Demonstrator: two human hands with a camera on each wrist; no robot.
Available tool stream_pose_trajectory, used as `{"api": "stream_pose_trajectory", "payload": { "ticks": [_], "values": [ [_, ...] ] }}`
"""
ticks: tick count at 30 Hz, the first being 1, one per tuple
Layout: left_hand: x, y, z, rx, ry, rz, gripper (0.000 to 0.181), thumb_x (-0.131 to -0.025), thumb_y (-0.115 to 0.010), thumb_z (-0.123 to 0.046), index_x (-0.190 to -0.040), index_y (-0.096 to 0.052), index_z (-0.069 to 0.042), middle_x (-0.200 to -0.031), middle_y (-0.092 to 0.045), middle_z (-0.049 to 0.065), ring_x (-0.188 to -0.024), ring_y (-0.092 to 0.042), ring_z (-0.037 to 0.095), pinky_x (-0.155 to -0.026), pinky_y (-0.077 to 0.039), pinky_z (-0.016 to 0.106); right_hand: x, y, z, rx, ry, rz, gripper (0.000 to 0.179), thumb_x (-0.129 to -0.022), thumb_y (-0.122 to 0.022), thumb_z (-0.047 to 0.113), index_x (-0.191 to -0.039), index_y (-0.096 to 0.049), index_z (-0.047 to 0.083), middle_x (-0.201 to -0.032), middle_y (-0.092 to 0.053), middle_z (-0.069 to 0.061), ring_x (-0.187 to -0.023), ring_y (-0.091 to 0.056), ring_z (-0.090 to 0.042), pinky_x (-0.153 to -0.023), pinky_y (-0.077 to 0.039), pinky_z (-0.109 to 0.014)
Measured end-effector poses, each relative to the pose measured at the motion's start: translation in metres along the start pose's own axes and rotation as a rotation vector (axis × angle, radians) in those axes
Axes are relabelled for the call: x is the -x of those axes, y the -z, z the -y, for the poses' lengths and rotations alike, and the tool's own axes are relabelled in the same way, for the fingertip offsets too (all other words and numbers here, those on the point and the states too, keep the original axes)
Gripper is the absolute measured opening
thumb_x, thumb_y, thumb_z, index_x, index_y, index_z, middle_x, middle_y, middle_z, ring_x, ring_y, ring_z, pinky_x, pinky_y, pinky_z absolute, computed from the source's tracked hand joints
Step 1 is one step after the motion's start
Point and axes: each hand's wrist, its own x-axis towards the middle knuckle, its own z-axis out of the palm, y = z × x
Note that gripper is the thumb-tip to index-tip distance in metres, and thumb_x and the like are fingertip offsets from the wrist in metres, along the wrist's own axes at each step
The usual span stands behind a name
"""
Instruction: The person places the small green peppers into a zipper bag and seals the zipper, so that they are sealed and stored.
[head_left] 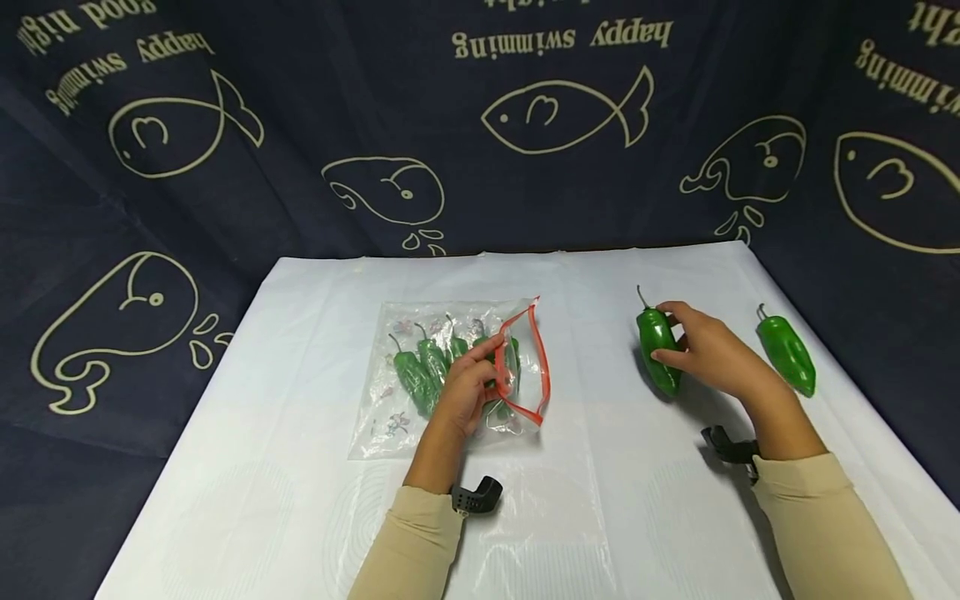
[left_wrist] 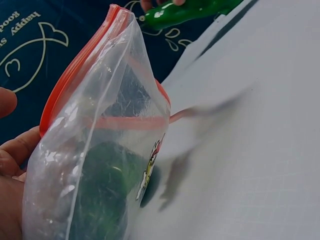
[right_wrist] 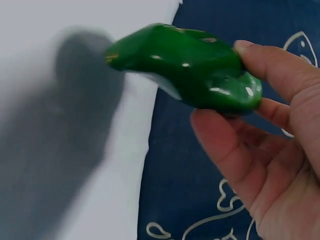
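Note:
A clear zip bag (head_left: pixel 372 433) with a red zip edge lies on the table, with several green peppers (head_left: pixel 411 377) side by side inside it. My left hand (head_left: pixel 467 390) holds the bag at its mouth, index finger stretched along the red edge (left_wrist: pixel 60 95), and the mouth gapes toward the right. Part of that hand is hidden behind the plastic in the left wrist view. To the right, my right hand (head_left: pixel 708 350) pinches another green pepper (head_left: pixel 657 350) between thumb and fingers, its stem pointing away from me. The same pepper (right_wrist: pixel 185 67) shows glossy and dented in the right wrist view.
One more green pepper (head_left: pixel 787 357) lies near the right edge of the white-covered table (head_left: pixel 247 500). Dark cloth (head_left: pixel 562 200) with fish and whale outlines hangs behind and at both sides. Each wrist wears a black camera mount (head_left: pixel 477 496).

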Motion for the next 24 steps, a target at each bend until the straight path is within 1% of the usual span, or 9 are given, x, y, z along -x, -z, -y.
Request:
{"api": "stream_pose_trajectory", "payload": {
  "ticks": [4, 7, 12, 18, 24],
  "values": [
    [0.000, 0.000, 0.001, 0.002, 0.000, -0.008, 0.073, -0.073, -0.048, 0.003, -0.146, -0.046, 0.001, -0.142, -0.049, 0.015, -0.074, -0.058, 0.014, -0.059, -0.052, 0.025, -0.006, -0.008, 0.010, -0.032, 0.047, -0.035, 0.069, -0.087, -0.075, 0.014, -0.143, -0.037, -0.002, -0.125, -0.055, -0.028, -0.090, -0.063, -0.032, -0.066, -0.052, -0.038],
    [-0.001, 0.000, 0.002, 0.003, -0.005, -0.010, 0.072, -0.073, -0.048, 0.003, -0.145, -0.047, 0.001, -0.141, -0.049, 0.015, -0.073, -0.058, 0.014, -0.059, -0.052, 0.024, -0.010, -0.015, 0.016, -0.044, 0.080, -0.052, 0.068, -0.088, -0.075, 0.015, -0.142, -0.038, -0.001, -0.124, -0.055, -0.026, -0.088, -0.063, -0.030, -0.067, -0.052, -0.038],
    [0.000, -0.001, 0.001, 0.012, -0.006, -0.004, 0.072, -0.072, -0.048, 0.002, -0.144, -0.048, 0.001, -0.142, -0.048, 0.017, -0.073, -0.058, 0.014, -0.058, -0.052, 0.023, -0.018, -0.026, 0.024, -0.067, 0.117, -0.044, 0.066, -0.088, -0.075, 0.013, -0.141, -0.039, -0.001, -0.123, -0.056, -0.024, -0.085, -0.062, -0.026, -0.066, -0.051, -0.037],
    [0.000, -0.001, -0.001, 0.005, -0.006, -0.001, 0.073, -0.072, -0.048, 0.002, -0.145, -0.047, 0.001, -0.143, -0.048, 0.016, -0.075, -0.058, 0.014, -0.059, -0.052, 0.024, -0.027, -0.034, 0.033, -0.084, 0.135, -0.064, 0.067, -0.087, -0.076, 0.012, -0.142, -0.039, 0.001, -0.123, -0.056, -0.022, -0.086, -0.062, -0.027, -0.068, -0.052, -0.038],
    [0.001, -0.001, -0.001, -0.005, -0.011, -0.002, 0.072, -0.073, -0.048, 0.002, -0.145, -0.047, 0.002, -0.140, -0.050, 0.017, -0.073, -0.058, 0.014, -0.058, -0.052, 0.024, -0.031, -0.043, 0.045, -0.164, 0.125, -0.085, 0.069, -0.087, -0.076, 0.014, -0.143, -0.037, 0.004, -0.126, -0.056, -0.019, -0.089, -0.062, -0.027, -0.068, -0.052, -0.038]
  ]
}}
